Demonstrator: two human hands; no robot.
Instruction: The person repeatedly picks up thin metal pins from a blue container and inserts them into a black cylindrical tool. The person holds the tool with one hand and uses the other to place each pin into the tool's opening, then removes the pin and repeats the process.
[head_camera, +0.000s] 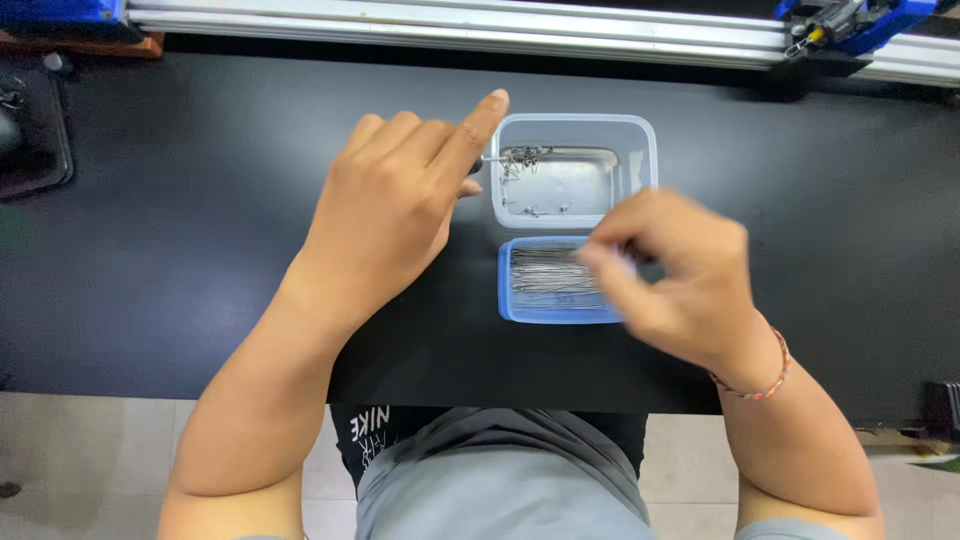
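Head view: blurred right hand (672, 270) over pins (548, 272)

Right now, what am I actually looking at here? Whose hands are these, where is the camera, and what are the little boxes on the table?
There is no machine at work: a person uses two bare hands, filmed by a camera worn on their head, looking down. On the black table stand two small plastic boxes. The clear box, farther away, holds a few small metal pieces. The blue tray, nearer, holds a row of thin metal pins. The left hand hovers beside the clear box, forefinger raised, and seems to pinch something thin at its edge. The right hand is blurred over the blue tray; whether it holds a pin cannot be told.
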